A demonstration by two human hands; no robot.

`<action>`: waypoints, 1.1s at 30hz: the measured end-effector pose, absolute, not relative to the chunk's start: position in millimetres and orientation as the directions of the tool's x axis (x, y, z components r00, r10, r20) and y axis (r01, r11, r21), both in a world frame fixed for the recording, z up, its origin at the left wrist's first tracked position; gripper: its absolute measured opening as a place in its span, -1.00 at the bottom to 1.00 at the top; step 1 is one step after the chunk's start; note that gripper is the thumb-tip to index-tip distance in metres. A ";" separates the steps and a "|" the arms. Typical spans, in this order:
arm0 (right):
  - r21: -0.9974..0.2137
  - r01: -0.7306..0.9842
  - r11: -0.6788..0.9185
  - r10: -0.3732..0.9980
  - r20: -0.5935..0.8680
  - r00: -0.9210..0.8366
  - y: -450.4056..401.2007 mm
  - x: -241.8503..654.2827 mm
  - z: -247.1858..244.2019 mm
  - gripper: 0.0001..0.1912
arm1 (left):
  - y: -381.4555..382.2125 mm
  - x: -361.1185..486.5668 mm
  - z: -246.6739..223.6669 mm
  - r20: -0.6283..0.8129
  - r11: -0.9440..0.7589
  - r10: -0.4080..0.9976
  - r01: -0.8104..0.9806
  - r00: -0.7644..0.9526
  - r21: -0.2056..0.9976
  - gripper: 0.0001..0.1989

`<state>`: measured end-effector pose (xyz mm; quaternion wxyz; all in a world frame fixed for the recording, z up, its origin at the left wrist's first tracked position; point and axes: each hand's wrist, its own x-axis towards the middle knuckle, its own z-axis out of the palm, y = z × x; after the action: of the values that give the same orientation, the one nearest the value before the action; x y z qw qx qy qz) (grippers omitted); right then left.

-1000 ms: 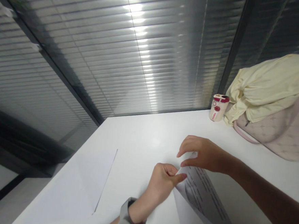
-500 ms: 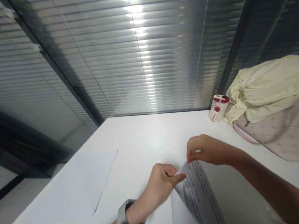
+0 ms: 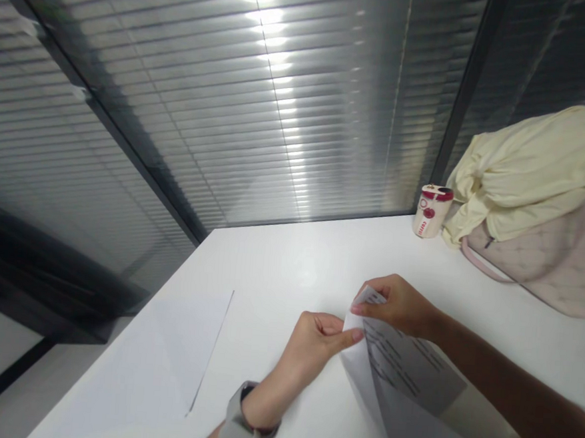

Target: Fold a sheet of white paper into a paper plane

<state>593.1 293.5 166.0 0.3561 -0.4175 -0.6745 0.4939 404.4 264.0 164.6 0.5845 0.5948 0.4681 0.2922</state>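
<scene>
A printed sheet of white paper [image 3: 404, 373] lies bent over on itself on the white table [image 3: 289, 265], with lines of text on its upper face. My right hand [image 3: 394, 306] pinches its upper corner between thumb and fingers. Close beside it, my left hand [image 3: 313, 354] holds the sheet's edge, the thumb pressed on the paper. A grey smartwatch [image 3: 241, 419] circles my left wrist. A second white paper sheet [image 3: 173, 351] lies flat to the left of both hands, touched by neither.
Beyond the hands, a white and red insulated cup [image 3: 432, 212] stands near the far edge. A pale yellow cloth [image 3: 526, 172] sits on a quilted pink bag [image 3: 544, 263] at the right. Glass panels with blinds [image 3: 260, 110] rise behind the table.
My right hand has moved left and down, nearer my left hand. The printed sheet now lies lower and flatter, with its top corner folded in towards my left thumb.
</scene>
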 end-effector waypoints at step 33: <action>-0.927 0.313 0.206 0.916 0.070 -0.395 299.2 605.6 180.2 -0.77 | 260.4 395.1 163.8 -0.033 -0.101 0.949 0.400 0.314 0.911 -0.71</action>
<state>605.6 299.2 180.2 0.3328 -0.4379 -0.7015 0.4532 395.1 260.4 163.8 0.4479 0.6757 0.4989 0.3064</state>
